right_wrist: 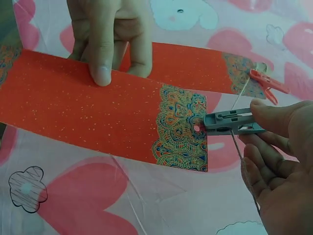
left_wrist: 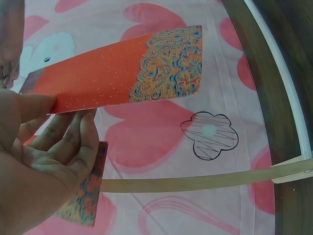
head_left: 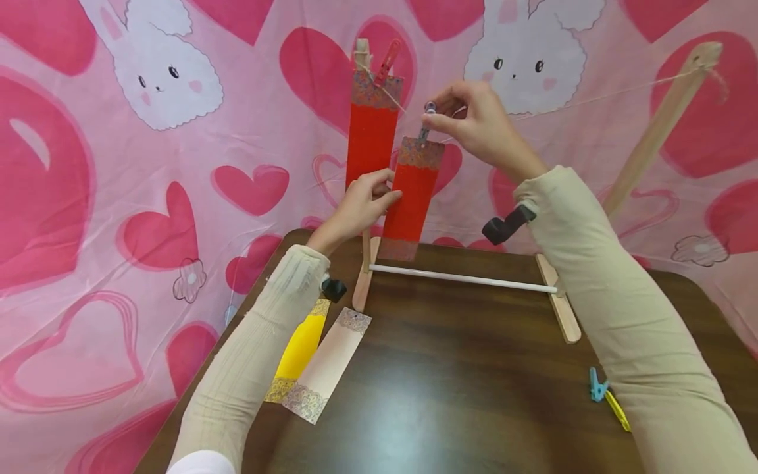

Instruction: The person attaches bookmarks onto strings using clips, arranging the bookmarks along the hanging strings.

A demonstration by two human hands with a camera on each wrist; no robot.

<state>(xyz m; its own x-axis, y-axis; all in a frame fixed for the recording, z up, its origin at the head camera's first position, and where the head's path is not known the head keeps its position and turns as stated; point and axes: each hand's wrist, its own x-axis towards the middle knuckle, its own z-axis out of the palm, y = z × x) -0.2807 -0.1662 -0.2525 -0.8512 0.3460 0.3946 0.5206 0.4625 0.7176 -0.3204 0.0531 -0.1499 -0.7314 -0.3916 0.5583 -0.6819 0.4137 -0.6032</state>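
My left hand [head_left: 361,204] pinches the long edge of a red paper strip [head_left: 411,197] between thumb and fingers. Lacy patterned bands cover both ends of this strip. At its upper end my right hand [head_left: 482,125] pinches a grey-blue clothespin [right_wrist: 230,122], whose tip meets the patterned end beside a small hole [right_wrist: 197,128]. A thin string [right_wrist: 239,147] passes at the clothespin and runs down by the right fingers. Behind, a second red strip [head_left: 370,141] hangs near the left post, with a red clothespin [head_left: 387,60] at its top.
A wooden post [head_left: 663,131] carries the string's right end; a white rod [head_left: 462,276] joins the two wooden feet. On the brown table [head_left: 474,395] lie a yellow strip [head_left: 302,349], a pale pink strip [head_left: 331,362], a blue clothespin [head_left: 597,385] and a yellow one [head_left: 618,411].
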